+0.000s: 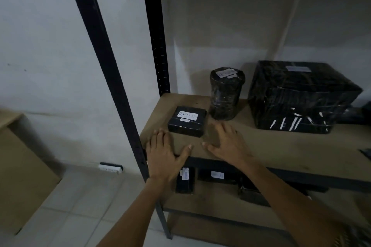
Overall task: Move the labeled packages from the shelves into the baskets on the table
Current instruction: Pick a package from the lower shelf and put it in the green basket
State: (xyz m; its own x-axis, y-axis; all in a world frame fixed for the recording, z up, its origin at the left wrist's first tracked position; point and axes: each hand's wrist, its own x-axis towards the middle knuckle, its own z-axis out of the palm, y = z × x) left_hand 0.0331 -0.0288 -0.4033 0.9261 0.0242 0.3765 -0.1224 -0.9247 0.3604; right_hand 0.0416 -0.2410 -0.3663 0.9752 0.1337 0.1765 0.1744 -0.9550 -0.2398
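Left hand [164,154] and right hand [228,146] hover flat and spread over the front of the shelf [261,146], fingers straight, neither holding anything. The box [187,121], small, flat and black with a handwritten white label facing up, sits on the shelf's left end just beyond the fingertips, in the gap between the two hands. It looks nearly square, turned slightly off the shelf edge, with its label running left to right. The left fingertips are near its front left corner and the right fingertips are just past its front right corner. The left hand appears a shade closer, though neither touches the box. A short forward reach by both hands would likely bracket its sides.

Just behind and to the right of the box stands an upright wrapped cylinder [226,94], labeled on top. Further right is a large package [301,96] in black film. More labeled parcels [185,180] are on the tier below. A black post [112,78] frames the rack's left side. Beyond it, a carton [20,166] and a power strip [110,167] lie on the tiled floor. No basket or table is in view.
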